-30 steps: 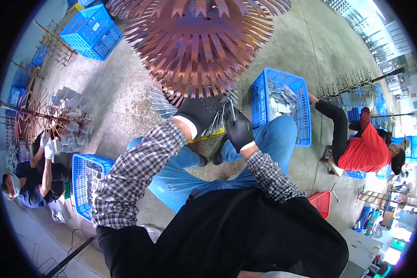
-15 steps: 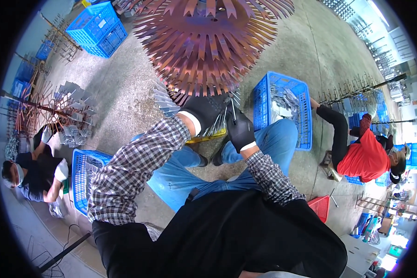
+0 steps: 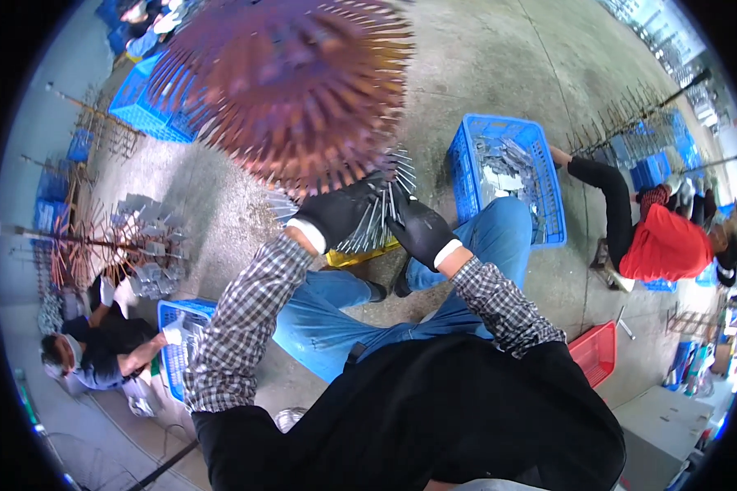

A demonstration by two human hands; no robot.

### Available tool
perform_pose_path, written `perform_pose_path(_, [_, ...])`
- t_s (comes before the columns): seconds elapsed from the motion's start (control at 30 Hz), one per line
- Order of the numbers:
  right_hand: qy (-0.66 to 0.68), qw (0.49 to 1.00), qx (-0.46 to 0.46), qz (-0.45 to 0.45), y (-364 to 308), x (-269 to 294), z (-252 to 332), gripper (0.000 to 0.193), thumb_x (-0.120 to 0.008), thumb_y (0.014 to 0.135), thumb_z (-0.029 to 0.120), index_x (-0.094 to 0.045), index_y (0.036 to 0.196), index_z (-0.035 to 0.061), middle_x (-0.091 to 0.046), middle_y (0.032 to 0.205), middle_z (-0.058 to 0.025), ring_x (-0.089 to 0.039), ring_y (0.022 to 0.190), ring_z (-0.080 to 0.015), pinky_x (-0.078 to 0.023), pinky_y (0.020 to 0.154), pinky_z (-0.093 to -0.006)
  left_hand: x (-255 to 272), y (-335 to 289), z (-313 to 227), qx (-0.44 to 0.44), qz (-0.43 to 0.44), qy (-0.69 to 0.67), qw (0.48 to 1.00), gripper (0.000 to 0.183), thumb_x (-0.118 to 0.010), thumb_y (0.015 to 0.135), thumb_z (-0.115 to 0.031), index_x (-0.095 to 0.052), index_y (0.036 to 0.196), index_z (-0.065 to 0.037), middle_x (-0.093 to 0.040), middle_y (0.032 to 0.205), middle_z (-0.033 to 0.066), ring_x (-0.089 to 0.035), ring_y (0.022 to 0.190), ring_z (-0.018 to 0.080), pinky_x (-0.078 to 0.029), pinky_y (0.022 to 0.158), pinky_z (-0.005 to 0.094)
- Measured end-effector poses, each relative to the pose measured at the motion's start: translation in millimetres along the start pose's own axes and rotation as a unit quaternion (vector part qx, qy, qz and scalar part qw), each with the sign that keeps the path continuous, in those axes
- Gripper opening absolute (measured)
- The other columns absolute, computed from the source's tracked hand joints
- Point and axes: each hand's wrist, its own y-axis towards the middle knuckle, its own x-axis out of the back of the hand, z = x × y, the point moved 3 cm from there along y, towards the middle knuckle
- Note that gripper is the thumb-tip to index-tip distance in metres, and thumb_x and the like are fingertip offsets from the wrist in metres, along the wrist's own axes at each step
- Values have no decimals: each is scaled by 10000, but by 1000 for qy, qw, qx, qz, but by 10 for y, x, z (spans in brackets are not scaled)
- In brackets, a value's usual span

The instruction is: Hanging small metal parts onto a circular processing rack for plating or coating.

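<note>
Above my hands hangs a large copper-coloured tiered rack (image 3: 303,74) with rings of forked prongs. Below its lowest prongs, thin silver metal strips (image 3: 368,225) fan outward. My left hand (image 3: 340,214), in a black glove, reaches in under the prongs against the strips; its fingertips are hidden there. From the right, my right hand (image 3: 422,233), also black-gloved, closes its fingers at the end of one thin strip. A yellow container (image 3: 362,255) shows partly beneath the strips, between my feet.
A blue basket (image 3: 555,196) of flat metal pieces stands by my right knee, another blue basket (image 3: 172,360) at my left. A red basket (image 3: 594,353) lies right. Co-workers sit at left (image 3: 110,348) and right (image 3: 667,241), near racks with prongs (image 3: 90,237).
The copper rack now sits further left and shows more of its top, as the view has shifted. My right hand's fingers have moved in closer to the strips. The left co-worker reaches to the basket.
</note>
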Motion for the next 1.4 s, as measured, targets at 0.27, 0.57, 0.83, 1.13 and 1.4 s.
perform_pose_path(0.27, [143, 946, -80, -280, -416, 1441, -1721, 369, -579, 1040, 168, -651, 1372, 24, -645, 1439, -145, -662, 1218, -300, -509, 1026, -365, 512, -156, -120, 94, -35, -120, 988, 431, -541, 1001, -85, -615, 1418, -7, -641, 1435, 159, -613, 1299, 332, -480, 1095, 384])
perform_pose_path(0.57, [-163, 936, -286, -125, -1442, 235, -4903, 613, -679, 887, 245, -558, 1482, 165, -728, 1250, -149, -687, 1061, -400, -547, 917, -469, 281, 64, -74, 64, -51, -28, 996, 439, -593, 962, -37, -638, 1399, -35, -674, 1355, 136, -646, 1197, 316, -506, 1058, 396])
perform_pose_path(0.83, [-294, 929, -224, 25, -1061, -230, -5040, 341, -708, 807, 232, -743, 1138, 156, -741, 1063, -136, -686, 896, -362, -553, 799, -479, 288, 142, -84, 145, -30, -55, 987, 429, -605, 937, -6, -660, 1362, -32, -691, 1315, 128, -657, 1163, 296, -521, 1030, 388])
perform_pose_path(1.13, [-6, 940, -334, -69, -1173, 993, -4710, 241, -690, 912, 305, -773, 915, 78, -734, 850, -108, -671, 769, -289, -551, 752, -410, 372, 111, -165, 130, -59, -65, 988, 406, -594, 957, -21, -661, 1358, -22, -692, 1321, 139, -649, 1179, 307, -517, 1030, 393])
perform_pose_path(1.4, [523, 757, -290, -263, -1009, 1663, -2462, 425, -660, 1006, 332, -723, 1129, -70, -711, 942, -112, -637, 787, -159, -526, 730, -298, 576, -156, -392, 110, -110, -131, 979, 360, -625, 930, -60, -673, 1280, 5, -679, 1297, 169, -638, 1163, 338, -511, 1014, 414])
